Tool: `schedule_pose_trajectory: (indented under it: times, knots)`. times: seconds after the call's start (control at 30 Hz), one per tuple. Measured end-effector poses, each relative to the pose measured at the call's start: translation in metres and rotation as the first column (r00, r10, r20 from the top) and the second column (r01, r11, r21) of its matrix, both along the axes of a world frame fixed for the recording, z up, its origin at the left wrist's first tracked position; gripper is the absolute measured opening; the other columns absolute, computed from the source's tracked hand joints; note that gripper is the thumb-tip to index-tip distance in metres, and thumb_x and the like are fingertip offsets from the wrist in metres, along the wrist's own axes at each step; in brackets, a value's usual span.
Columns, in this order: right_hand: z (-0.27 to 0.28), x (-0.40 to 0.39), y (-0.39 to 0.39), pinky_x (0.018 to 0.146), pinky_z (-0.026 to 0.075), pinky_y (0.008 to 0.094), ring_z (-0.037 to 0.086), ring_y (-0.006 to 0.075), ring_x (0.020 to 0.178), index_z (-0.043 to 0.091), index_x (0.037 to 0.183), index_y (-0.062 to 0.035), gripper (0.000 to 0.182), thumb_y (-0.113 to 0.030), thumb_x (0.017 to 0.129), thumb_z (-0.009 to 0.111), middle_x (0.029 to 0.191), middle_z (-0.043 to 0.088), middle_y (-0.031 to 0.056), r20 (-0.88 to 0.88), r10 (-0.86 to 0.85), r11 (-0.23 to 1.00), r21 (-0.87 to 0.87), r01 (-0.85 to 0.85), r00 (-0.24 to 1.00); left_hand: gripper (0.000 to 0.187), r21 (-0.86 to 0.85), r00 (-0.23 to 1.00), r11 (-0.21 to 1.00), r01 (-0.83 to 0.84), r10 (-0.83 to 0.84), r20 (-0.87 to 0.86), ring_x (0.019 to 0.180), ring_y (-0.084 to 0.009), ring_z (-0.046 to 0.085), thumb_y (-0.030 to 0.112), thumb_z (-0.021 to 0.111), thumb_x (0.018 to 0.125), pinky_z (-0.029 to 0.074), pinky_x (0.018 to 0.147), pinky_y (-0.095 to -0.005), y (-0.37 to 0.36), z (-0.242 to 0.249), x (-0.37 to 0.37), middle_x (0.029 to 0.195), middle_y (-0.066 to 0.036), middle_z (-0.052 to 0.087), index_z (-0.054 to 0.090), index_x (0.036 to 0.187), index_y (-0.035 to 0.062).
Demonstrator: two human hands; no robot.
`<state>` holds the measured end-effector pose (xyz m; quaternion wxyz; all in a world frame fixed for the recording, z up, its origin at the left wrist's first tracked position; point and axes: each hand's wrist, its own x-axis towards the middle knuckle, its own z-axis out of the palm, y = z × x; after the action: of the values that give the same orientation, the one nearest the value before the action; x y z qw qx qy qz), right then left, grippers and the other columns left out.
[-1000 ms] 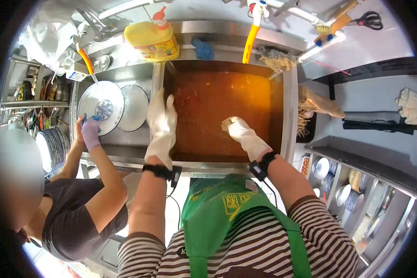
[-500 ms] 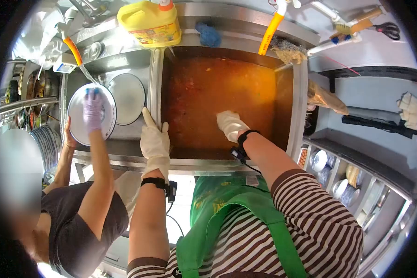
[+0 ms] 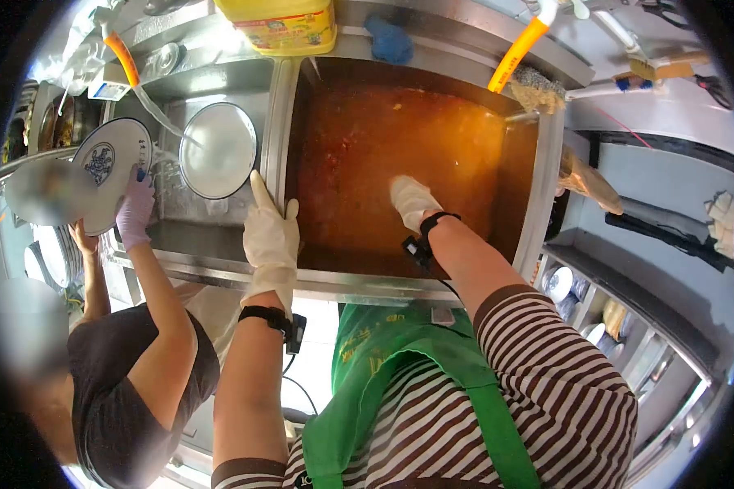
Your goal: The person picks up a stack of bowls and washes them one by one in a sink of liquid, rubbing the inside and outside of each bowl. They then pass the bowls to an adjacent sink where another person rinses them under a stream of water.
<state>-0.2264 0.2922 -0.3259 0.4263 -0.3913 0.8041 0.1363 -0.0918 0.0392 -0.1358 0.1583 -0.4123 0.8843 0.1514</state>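
My left hand (image 3: pixel 270 243), in a cream rubber glove, rests on the metal divider (image 3: pixel 280 122) between two sink basins. Its index finger stretches out along the steel and the thumb sits apart. My right hand (image 3: pixel 412 200), gloved the same way, dips into the murky orange-brown water (image 3: pixel 359 155) of the right basin. Its fingers are under the surface, so whether they hold anything is hidden. In the left basin, near my left fingertips, lies a white plate (image 3: pixel 218 155) with a dark rim, under running water.
At left a co-worker's purple-gloved hand (image 3: pixel 135 210) holds a blue-patterned plate (image 3: pixel 110 167) up. Behind the basins stand a yellow jug (image 3: pixel 289 28) and a blue scrubber (image 3: pixel 390 39). An orange-sleeved tap (image 3: pixel 514 55) and a mesh scourer (image 3: pixel 538 90) sit at the back right.
The co-worker has lifted a plate out of the left basin toward the left. My right hand stays in the water and my left on the divider. The view has shifted slightly.
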Motion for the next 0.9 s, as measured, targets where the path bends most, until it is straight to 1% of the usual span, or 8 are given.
schedule_pose_trajectory:
  times: [0.07, 0.17, 0.4, 0.47, 0.53, 0.67, 0.73, 0.9]
  knots:
    - [0.012, -0.002, -0.001, 0.088, 0.063, 0.0458, 0.076, 0.0363, 0.115, 0.082, 0.109, -0.0014, 0.019, -0.006, 0.092, 0.077, 0.121, 0.079, 0.0207, -0.009, 0.012, 1.0, 0.003, -0.012, 1.0, 0.098, -0.033, 0.999, 0.999, 0.017, -0.018, -0.034, 0.102, -0.0463, 0.072, 0.039, 0.075, 0.101, 0.059, 0.088, -0.055, -0.003, -0.006, 0.001, 0.115, -0.027, 0.07, 0.016, 0.174, 0.0132]
    - [-0.004, 0.023, 0.004, 0.1, 0.057, 0.0474, 0.071, 0.0347, 0.121, 0.073, 0.132, -0.007, 0.045, 0.002, 0.088, 0.072, 0.123, 0.074, 0.0239, -0.119, -0.421, 0.9, -0.181, 0.397, 0.899, 0.098, -0.011, 1.0, 1.0, -0.001, 0.001, -0.024, 0.101, -0.0471, 0.072, 0.039, 0.075, 0.1, 0.059, 0.088, -0.0551, -0.002, -0.002, -0.001, 0.116, -0.027, 0.07, 0.015, 0.174, 0.013]
    - [0.014, 0.001, 0.005, 0.105, 0.055, 0.0465, 0.069, 0.0365, 0.124, 0.071, 0.133, -0.001, 0.046, 0.0, 0.087, 0.07, 0.125, 0.073, 0.0226, -0.034, -0.432, 0.896, -0.126, 0.425, 0.901, 0.097, -0.013, 1.0, 1.0, 0.017, -0.017, -0.018, 0.102, -0.0463, 0.073, 0.043, 0.073, 0.101, 0.06, 0.09, -0.0548, -0.005, -0.006, -0.001, 0.114, -0.027, 0.07, 0.015, 0.174, 0.0129]
    - [-0.083, 0.009, 0.043, 0.112, 0.051, 0.0429, 0.067, 0.0355, 0.127, 0.076, 0.125, -0.001, 0.039, -0.009, 0.086, 0.071, 0.119, 0.075, 0.0192, -0.408, -0.008, 0.95, -0.289, -0.12, 0.913, 0.096, -0.015, 1.0, 1.0, 0.022, -0.022, 0.004, 0.1, -0.0463, 0.073, 0.042, 0.073, 0.101, 0.06, 0.089, -0.0549, -0.005, -0.003, -0.003, 0.111, -0.026, 0.071, 0.018, 0.172, 0.0093]
    - [-0.053, -0.002, 0.045, 0.115, 0.049, 0.0387, 0.067, 0.0318, 0.127, 0.082, 0.11, -0.006, 0.03, -0.017, 0.085, 0.071, 0.114, 0.077, 0.014, -0.414, 0.17, 0.939, -0.206, -0.274, 0.894, 0.098, 0.048, 1.0, 0.999, 0.021, -0.021, -0.006, 0.098, -0.045, 0.073, 0.042, 0.074, 0.1, 0.06, 0.088, -0.0547, -0.009, -0.007, 0.0, 0.111, -0.026, 0.071, 0.018, 0.172, 0.0064]
    - [-0.034, -0.012, 0.028, 0.109, 0.052, 0.0423, 0.068, 0.0375, 0.122, 0.086, 0.097, -0.0114, 0.023, -0.018, 0.077, 0.077, 0.116, 0.078, 0.0152, -0.212, 0.288, 0.941, -0.12, -0.317, 0.934, 0.095, 0.014, 0.997, 0.997, 0.071, -0.07, -0.044, 0.089, -0.0458, 0.074, 0.04, 0.074, 0.101, 0.062, 0.081, -0.0546, -0.013, -0.008, 0.002, 0.102, -0.026, 0.074, 0.02, 0.171, 0.0055]
    - [-0.169, -0.018, 0.066, 0.108, 0.052, 0.0421, 0.069, 0.0347, 0.123, 0.086, 0.1, -0.0125, 0.027, -0.023, 0.076, 0.081, 0.119, 0.079, 0.0118, -0.258, 0.099, 0.94, -0.292, -0.176, 0.961, 0.095, 0.0, 0.997, 0.998, 0.062, -0.061, -0.043, 0.091, -0.0442, 0.074, 0.041, 0.073, 0.101, 0.062, 0.082, -0.0538, -0.013, -0.003, 0.002, 0.105, -0.025, 0.073, 0.019, 0.172, 0.0068]
    - [-0.088, -0.035, 0.017, 0.109, 0.051, 0.0399, 0.068, 0.0281, 0.128, 0.087, 0.106, -0.0214, 0.029, -0.034, 0.08, 0.085, 0.124, 0.079, 0.0065, -0.327, 0.362, 0.92, -0.021, -0.39, 0.873, 0.096, 0.026, 0.999, 0.999, 0.037, -0.037, -0.01, 0.094, -0.0419, 0.074, 0.043, 0.072, 0.102, 0.062, 0.085, -0.0523, -0.012, -0.003, 0.002, 0.108, -0.023, 0.07, 0.017, 0.172, 0.0076]
